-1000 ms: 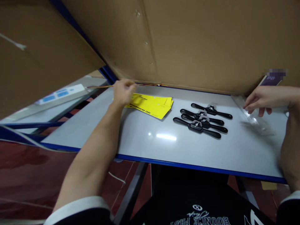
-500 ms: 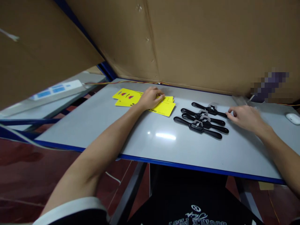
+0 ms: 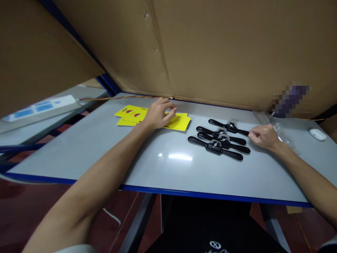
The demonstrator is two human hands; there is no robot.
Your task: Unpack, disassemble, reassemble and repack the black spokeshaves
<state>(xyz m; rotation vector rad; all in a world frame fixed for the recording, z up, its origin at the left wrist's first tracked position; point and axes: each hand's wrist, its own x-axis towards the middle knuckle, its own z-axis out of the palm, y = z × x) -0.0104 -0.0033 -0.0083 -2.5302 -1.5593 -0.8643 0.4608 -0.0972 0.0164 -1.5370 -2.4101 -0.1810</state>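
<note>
Beneath a tall cardboard panel [image 3: 223,52], a white tabletop [image 3: 86,147] is carrying four black spokeshaves, spread right of centre, and a fanned set of yellow printed cards [image 3: 181,123] to their left. The right hand [image 3: 264,136] is closing its fingers narrowly around the right end of the farthest spokeshave [image 3: 231,127], which is lying level on the surface. The left hand [image 3: 159,114] is hanging curled over the cards, thumb standing apart from the fingers; whether its hidden fingertips are pressing on a card, I cannot tell. Since the right hand is holding only the very tip of a smooth, glossy handle, the long tool could be swinging or slipping if it were being lifted from there, its free end dipping. Three other spokeshaves [image 3: 215,146] are lying crowded together just nearer the person, so a drag toward the body could be knocking metal against metal or nicking an edge. Clear plastic bags [image 3: 279,128] are sprawling just behind the right hand, where the wrist could be snagging them. The cards are overlapping loosely, so a careless left palm could be sliding or bending them.
</note>
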